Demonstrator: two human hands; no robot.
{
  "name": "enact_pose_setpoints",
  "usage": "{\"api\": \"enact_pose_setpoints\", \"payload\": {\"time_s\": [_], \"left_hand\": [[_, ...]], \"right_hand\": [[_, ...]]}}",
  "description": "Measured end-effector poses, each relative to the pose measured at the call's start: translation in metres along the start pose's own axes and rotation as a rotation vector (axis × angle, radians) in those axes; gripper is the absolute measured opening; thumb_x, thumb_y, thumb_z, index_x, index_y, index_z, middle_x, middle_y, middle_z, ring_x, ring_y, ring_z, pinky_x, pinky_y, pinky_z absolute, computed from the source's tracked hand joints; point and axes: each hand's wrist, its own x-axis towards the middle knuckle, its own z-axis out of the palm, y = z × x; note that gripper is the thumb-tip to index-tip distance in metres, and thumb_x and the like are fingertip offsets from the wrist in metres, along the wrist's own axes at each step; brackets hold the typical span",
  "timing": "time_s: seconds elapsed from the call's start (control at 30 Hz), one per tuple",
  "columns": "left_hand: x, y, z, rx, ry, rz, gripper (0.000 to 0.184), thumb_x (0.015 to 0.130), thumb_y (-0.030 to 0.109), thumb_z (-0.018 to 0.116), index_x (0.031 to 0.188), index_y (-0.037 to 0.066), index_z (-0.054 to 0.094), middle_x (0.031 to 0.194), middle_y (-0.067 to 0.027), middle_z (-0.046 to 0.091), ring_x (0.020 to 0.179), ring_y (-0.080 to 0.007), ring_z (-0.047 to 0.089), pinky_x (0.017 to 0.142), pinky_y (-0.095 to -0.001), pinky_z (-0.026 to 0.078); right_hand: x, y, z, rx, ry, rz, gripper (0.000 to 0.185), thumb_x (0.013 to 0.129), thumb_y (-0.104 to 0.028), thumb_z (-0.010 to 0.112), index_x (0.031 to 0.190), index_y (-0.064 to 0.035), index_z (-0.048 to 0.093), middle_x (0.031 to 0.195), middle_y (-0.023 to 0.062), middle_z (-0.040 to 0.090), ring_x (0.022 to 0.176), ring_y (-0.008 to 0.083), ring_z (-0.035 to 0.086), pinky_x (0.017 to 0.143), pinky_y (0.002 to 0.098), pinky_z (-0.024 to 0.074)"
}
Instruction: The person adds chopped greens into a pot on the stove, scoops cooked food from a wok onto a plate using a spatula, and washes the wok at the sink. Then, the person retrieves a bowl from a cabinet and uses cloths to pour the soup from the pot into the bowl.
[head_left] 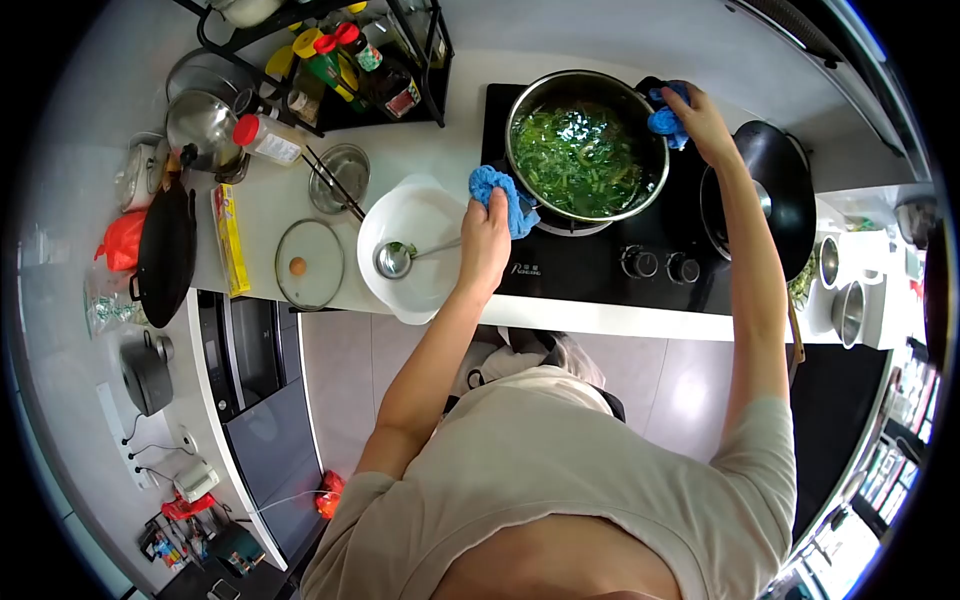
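Note:
A steel pot (590, 217) of leafy greens (578, 160) in liquid is over the left side of the black cooktop (600, 270). My left hand (484, 245) is closed on a blue cloth (490, 182) at the pot's left handle. At the opposite handle, my right hand (704, 128) grips another blue cloth (666, 124). Both handles are mostly covered by cloth. Whether the pot rests on the burner or is slightly raised, I cannot tell. Beside my left hand sits a white bowl (425, 208), with a metal ladle (393, 261) lying in it.
A black wok (790, 205) occupies the cooktop's right side. Left of the white bowl are chopsticks (335, 185), a small metal bowl (352, 162) and a glass lid (318, 235). A black rack (428, 95) with several bottles stands behind. Metal bowls (848, 312) sit far right.

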Motion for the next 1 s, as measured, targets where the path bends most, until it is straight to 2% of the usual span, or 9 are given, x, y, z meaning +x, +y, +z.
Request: {"api": "enact_pose_setpoints", "payload": {"time_s": [0.13, 0.23, 0.3, 0.4, 0.6, 0.77, 0.83, 0.87, 1.0], "left_hand": [[-0.028, 0.017, -0.014, 0.117, 0.040, -0.002, 0.040, 0.100, 0.033, 0.044, 0.105, -0.005, 0.055, 0.093, -0.0075, 0.059, 0.087, -0.0156, 0.054, 0.081, -0.0314, 0.044], [-0.063, 0.040, -0.026, 0.016, 0.030, 0.018, 0.037, 0.100, 0.033, 0.045, 0.101, -0.003, 0.057, 0.088, -0.0061, 0.058, 0.077, -0.0140, 0.052, 0.072, -0.0291, 0.045], [-0.082, 0.048, -0.045, 0.069, -0.010, -0.014, 0.032, 0.101, 0.030, 0.044, 0.097, 0.001, 0.055, 0.077, -0.0005, 0.051, 0.067, -0.0095, 0.046, 0.062, -0.0268, 0.042], [-0.106, 0.055, -0.081, 0.102, -0.154, -0.172, 0.045, 0.101, 0.038, 0.044, 0.110, -0.004, 0.055, 0.098, -0.0057, 0.058, 0.091, -0.0132, 0.051, 0.084, -0.0267, 0.041], [-0.139, 0.018, -0.150, 0.055, -0.248, -0.167, 0.042, 0.101, 0.037, 0.044, 0.108, -0.002, 0.056, 0.094, -0.0036, 0.058, 0.086, -0.0105, 0.050, 0.079, -0.0268, 0.042], [-0.153, 0.002, -0.199, 0.009, -0.293, -0.331, 0.040, 0.101, 0.037, 0.044, 0.107, -0.001, 0.057, 0.095, -0.0026, 0.058, 0.085, -0.0099, 0.051, 0.077, -0.0252, 0.042], [-0.159, 0.001, -0.210, -0.014, -0.261, -0.359, 0.039, 0.101, 0.036, 0.045, 0.106, 0.000, 0.056, 0.093, -0.0024, 0.058, 0.084, -0.0093, 0.052, 0.075, -0.0249, 0.043], [-0.156, -0.032, -0.222, -0.080, -0.292, -0.405, 0.038, 0.100, 0.036, 0.046, 0.109, 0.000, 0.056, 0.093, -0.0029, 0.059, 0.082, -0.0094, 0.054, 0.072, -0.0247, 0.044], [-0.151, -0.052, -0.245, -0.112, -0.304, -0.534, 0.038, 0.101, 0.035, 0.045, 0.114, 0.001, 0.054, 0.100, -0.0047, 0.061, 0.087, -0.0110, 0.058, 0.076, -0.0250, 0.047]], "right_hand": [[-0.037, -0.046, -0.013, -0.039, 0.005, -0.002, 0.042, 0.094, -0.035, 0.059, 0.115, 0.0009, 0.060, 0.092, 0.0031, 0.063, 0.079, 0.0092, 0.057, 0.073, 0.0235, 0.0470], [-0.071, -0.074, -0.015, -0.031, 0.090, -0.052, 0.042, 0.094, -0.033, 0.059, 0.119, 0.0003, 0.059, 0.096, 0.0031, 0.062, 0.082, 0.0075, 0.056, 0.073, 0.0225, 0.0467], [-0.092, -0.085, -0.017, -0.071, 0.089, -0.013, 0.041, 0.095, -0.031, 0.059, 0.121, 0.0005, 0.058, 0.099, 0.0038, 0.062, 0.085, 0.0084, 0.056, 0.075, 0.0224, 0.0470], [-0.134, -0.103, -0.007, -0.114, 0.045, -0.001, 0.038, 0.096, -0.026, 0.057, 0.121, 0.0027, 0.057, 0.102, 0.0052, 0.062, 0.090, 0.0088, 0.056, 0.081, 0.0217, 0.0458], [-0.210, -0.096, 0.040, -0.028, 0.072, 0.115, 0.035, 0.095, -0.025, 0.059, 0.119, 0.0013, 0.058, 0.099, 0.0018, 0.060, 0.087, 0.0057, 0.054, 0.079, 0.0198, 0.0445], [-0.256, -0.100, 0.096, -0.026, 0.107, 0.191, 0.039, 0.092, -0.031, 0.062, 0.116, -0.0004, 0.058, 0.091, 0.0028, 0.060, 0.079, 0.0074, 0.057, 0.070, 0.0212, 0.0479], [-0.267, -0.105, 0.113, -0.072, 0.116, 0.217, 0.038, 0.093, -0.031, 0.062, 0.115, 0.0000, 0.059, 0.090, 0.0030, 0.060, 0.079, 0.0076, 0.057, 0.070, 0.0212, 0.0478], [-0.270, -0.103, 0.120, -0.120, 0.124, 0.197, 0.038, 0.093, -0.031, 0.062, 0.115, 0.0005, 0.059, 0.090, 0.0033, 0.061, 0.079, 0.0078, 0.057, 0.070, 0.0215, 0.0479], [-0.274, -0.105, 0.139, -0.192, 0.120, 0.209, 0.041, 0.092, -0.032, 0.062, 0.116, 0.0009, 0.059, 0.093, 0.0051, 0.062, 0.080, 0.0087, 0.058, 0.072, 0.0219, 0.0478]]}}
